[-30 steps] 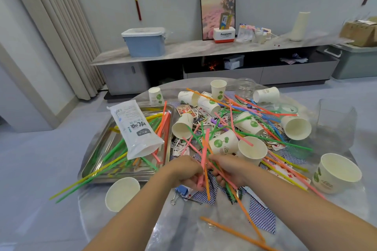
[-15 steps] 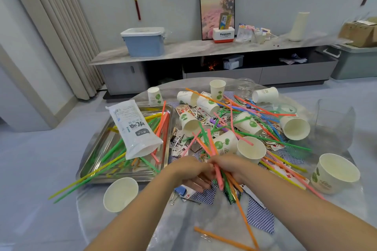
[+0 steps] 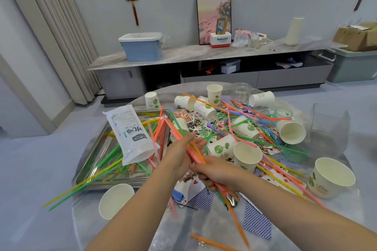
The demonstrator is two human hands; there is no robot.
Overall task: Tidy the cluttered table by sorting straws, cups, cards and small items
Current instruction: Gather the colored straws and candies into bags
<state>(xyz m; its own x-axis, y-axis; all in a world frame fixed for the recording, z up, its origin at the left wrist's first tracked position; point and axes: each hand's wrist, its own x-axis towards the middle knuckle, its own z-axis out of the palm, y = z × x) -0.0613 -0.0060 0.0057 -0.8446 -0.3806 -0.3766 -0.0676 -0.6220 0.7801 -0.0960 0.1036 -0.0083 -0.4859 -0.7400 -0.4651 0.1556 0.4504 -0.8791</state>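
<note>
As both hands swung left since 1 s ago, right hand (image 3: 216, 171) gripped straw bundle (image 3: 181, 138), left hand (image 3: 181, 155) flat under it w/ straight fingers, heading for tray (image 3: 91, 161).

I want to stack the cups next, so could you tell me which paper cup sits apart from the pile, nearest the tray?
The upright cup at the table's near-left edge, just before the metal tray.

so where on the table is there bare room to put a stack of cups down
Bare marble shows on the table near edge, between the upright cup by the metal tray and the lone orange straw. The middle around the straw bundle is crowded with cups, cards and straws.
</note>
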